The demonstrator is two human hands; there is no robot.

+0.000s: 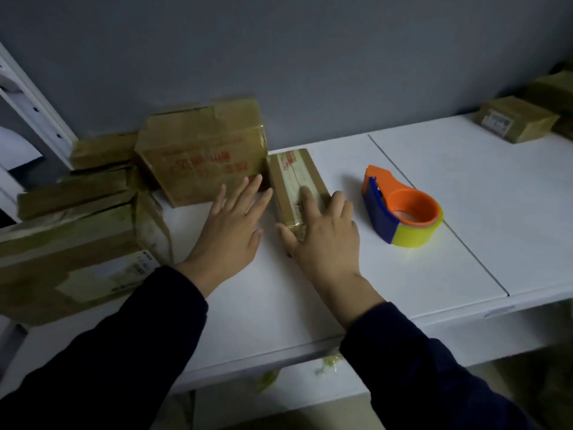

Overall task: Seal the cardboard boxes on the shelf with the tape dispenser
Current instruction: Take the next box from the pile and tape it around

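Shelf (403,274): right fingers (309,198) (straight) touch box (294,169).

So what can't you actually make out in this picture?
Head view, the only one:
1. Near end of the small box, covered by the right hand.
2. Red print on the big box: too blurred to read.
3. Far-right boxes: cut off by the frame edge.

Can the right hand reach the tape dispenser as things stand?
Probably yes: the right hand rests on the small box, and the tape dispenser sits just right of it with only bare shelf between.
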